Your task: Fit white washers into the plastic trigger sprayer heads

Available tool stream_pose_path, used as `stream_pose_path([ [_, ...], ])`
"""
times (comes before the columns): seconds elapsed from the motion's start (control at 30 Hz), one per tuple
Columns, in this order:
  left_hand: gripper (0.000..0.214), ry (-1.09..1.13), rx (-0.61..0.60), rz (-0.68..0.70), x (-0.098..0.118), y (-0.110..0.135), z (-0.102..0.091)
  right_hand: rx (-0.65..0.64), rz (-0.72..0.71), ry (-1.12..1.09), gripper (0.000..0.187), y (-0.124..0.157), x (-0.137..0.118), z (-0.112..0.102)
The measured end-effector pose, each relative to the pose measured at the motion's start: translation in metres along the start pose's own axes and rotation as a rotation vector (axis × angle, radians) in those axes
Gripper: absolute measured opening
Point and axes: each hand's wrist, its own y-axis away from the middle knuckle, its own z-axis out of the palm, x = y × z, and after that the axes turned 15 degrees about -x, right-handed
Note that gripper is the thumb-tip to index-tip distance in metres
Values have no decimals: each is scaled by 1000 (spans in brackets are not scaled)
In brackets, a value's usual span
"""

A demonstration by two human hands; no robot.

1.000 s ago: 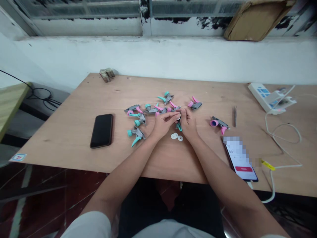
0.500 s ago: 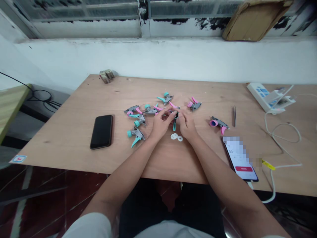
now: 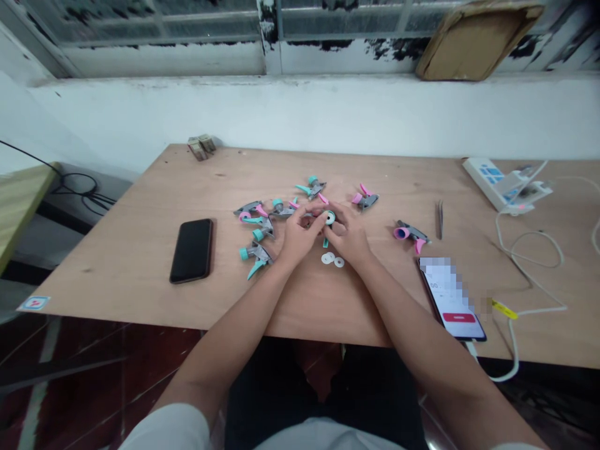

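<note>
Between my two hands is a trigger spray head [image 3: 330, 217], its teal collar turned up toward me with a white ring visible in the opening. My left hand [image 3: 302, 232] is closed on it from the left, thumb at the collar. From the other side my right hand [image 3: 349, 234] grips it too, fingers curled round. A teal trigger tip pokes out below. Just in front of the hands lie a few flat white washers [image 3: 330, 258]. Several grey spray heads with teal or pink parts surround the hands, among them a teal one [image 3: 257, 255] and a pink one [image 3: 365, 197].
A black phone [image 3: 191, 250] lies to the left. On the right are another spray head [image 3: 410, 235], tweezers [image 3: 439, 220], a lit phone [image 3: 452, 300] on a white cable, and a power strip [image 3: 497, 184]. Small blocks [image 3: 201, 147] stand at the back left.
The spray head has been turned so its teal collar opening, with a white ring in it, now faces up. My left thumb rests at the collar and my right fingers have shifted round it.
</note>
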Motion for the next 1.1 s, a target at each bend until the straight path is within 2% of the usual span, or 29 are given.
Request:
stream_pose_path([
  [0.1, 17, -263, 0, 105, 2, 3, -1, -11, 6, 25, 52, 0, 2, -1],
  [0.2, 15, -357, -15, 118, 2, 5, -4, -10, 2, 97, 52, -1, 3, -3],
  [0.33, 19, -388, -9, 99, -1, 4, -8, -10, -6, 129, 56, -3, 4, -5],
  [0.47, 20, -373, -37, 47, -5, 3, -12, -78, 41, 180, 61, -3, 3, -8],
  [0.63, 18, -393, -5, 45, -4, 3, -12, -152, 52, 199, 68, -4, 2, -9],
  [0.93, 20, -393, -101, 39, -7, 4, -16, -110, 10, 205, 67, -3, 4, -11],
  [1.1, 21, -427, -85, 59, -10, 5, -17, -143, 20, 194, 69, -5, 4, -11],
])
